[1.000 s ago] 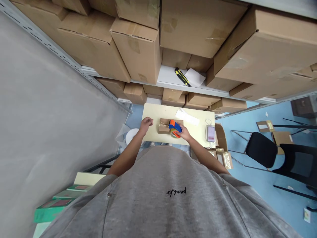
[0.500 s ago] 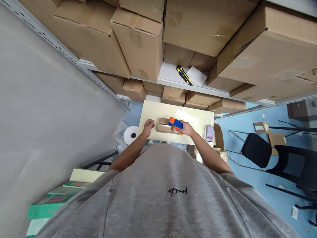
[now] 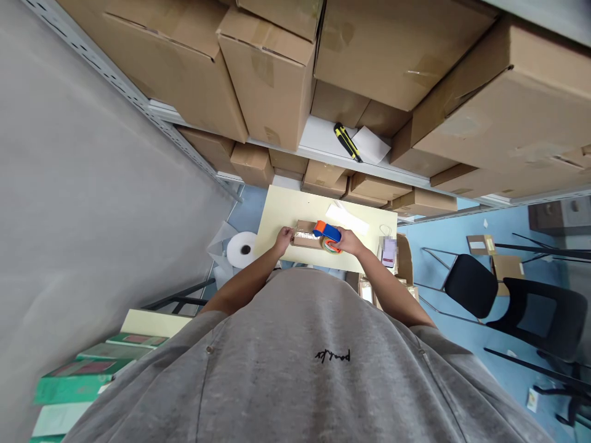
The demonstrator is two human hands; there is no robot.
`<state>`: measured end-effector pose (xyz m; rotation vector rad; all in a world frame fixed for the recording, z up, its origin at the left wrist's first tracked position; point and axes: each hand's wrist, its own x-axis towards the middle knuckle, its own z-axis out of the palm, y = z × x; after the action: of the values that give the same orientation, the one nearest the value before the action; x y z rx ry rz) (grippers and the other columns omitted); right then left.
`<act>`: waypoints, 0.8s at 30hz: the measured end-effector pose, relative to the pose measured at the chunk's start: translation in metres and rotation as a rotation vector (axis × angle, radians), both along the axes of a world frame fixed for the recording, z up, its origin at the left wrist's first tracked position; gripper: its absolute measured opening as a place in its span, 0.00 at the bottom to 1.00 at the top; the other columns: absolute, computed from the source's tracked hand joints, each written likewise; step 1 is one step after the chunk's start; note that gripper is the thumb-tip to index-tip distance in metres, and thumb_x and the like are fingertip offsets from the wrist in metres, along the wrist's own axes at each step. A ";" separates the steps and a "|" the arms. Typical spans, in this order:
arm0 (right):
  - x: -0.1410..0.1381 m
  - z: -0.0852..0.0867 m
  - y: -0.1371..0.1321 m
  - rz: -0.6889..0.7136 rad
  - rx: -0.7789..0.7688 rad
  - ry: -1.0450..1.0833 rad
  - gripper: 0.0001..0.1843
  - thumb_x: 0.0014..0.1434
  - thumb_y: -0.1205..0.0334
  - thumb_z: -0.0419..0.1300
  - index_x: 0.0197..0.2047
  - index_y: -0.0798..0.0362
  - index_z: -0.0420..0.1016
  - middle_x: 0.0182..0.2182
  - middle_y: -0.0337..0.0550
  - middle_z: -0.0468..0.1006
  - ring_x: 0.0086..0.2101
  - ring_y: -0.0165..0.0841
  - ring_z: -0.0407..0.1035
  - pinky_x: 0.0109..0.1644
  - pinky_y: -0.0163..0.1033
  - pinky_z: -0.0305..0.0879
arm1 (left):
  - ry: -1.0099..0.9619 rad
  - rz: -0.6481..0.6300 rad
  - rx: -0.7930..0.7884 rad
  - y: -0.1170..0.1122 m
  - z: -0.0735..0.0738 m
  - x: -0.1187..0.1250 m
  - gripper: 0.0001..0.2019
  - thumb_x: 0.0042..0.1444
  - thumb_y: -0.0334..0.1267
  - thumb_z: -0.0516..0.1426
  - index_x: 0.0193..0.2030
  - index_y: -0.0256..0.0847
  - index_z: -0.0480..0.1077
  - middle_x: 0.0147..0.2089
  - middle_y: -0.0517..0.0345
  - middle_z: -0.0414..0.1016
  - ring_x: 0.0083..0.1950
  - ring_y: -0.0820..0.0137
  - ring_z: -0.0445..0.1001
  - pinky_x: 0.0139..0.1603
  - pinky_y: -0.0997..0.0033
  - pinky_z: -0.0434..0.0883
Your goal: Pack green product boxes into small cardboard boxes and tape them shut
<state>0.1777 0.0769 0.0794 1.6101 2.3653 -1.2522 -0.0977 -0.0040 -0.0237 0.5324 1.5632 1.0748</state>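
Overhead, cardboard cartons (image 3: 268, 80) crowd steel shelves (image 3: 323, 138), and below them a pale yellow table (image 3: 295, 212) carries a small brown-paper parcel (image 3: 302, 242) near its front edge. Glossy tape (image 3: 305, 234) already crosses the parcel's top; the hands hide how much is left bare. The left hand (image 3: 284, 240) rests half-open on the parcel's left end, while the right hand (image 3: 348, 242) wraps around an orange-and-blue tape dispenser (image 3: 327, 231) at the right end.

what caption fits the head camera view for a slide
Right hand holds a blue-and-orange tape dispenser over a cardboard parcel, left hand at its edge
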 end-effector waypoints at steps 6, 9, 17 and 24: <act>-0.003 -0.004 -0.003 -0.078 -0.022 0.019 0.36 0.52 0.60 0.74 0.65 0.49 0.74 0.51 0.46 0.84 0.48 0.46 0.79 0.54 0.45 0.74 | 0.213 0.020 -0.056 0.002 0.001 0.007 0.11 0.59 0.45 0.62 0.33 0.46 0.65 0.34 0.55 0.73 0.44 0.60 0.76 0.49 0.61 0.71; -0.003 -0.007 -0.004 -0.078 -0.063 0.026 0.33 0.52 0.59 0.74 0.61 0.51 0.76 0.49 0.46 0.84 0.46 0.45 0.80 0.53 0.45 0.74 | 0.371 -0.024 -0.187 0.006 0.003 0.011 0.07 0.63 0.43 0.58 0.39 0.43 0.70 0.43 0.45 0.79 0.51 0.54 0.77 0.54 0.55 0.70; -0.001 -0.012 -0.005 -0.075 -0.062 -0.030 0.31 0.51 0.58 0.74 0.58 0.49 0.78 0.44 0.44 0.85 0.44 0.44 0.80 0.50 0.45 0.75 | 0.667 -0.075 -0.008 0.004 0.023 0.023 0.36 0.69 0.46 0.51 0.79 0.33 0.50 0.81 0.34 0.49 0.81 0.46 0.49 0.78 0.46 0.51; -0.005 0.002 -0.002 0.006 0.010 0.023 0.32 0.49 0.61 0.74 0.59 0.49 0.79 0.46 0.44 0.84 0.44 0.43 0.79 0.53 0.43 0.73 | 0.824 -0.498 0.158 -0.003 0.023 0.047 0.35 0.72 0.46 0.43 0.83 0.39 0.43 0.84 0.48 0.40 0.84 0.55 0.34 0.82 0.43 0.35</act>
<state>0.1730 0.0753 0.0810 1.5987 2.3914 -1.2665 -0.0510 -0.0067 -0.0006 1.5233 1.8793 0.6064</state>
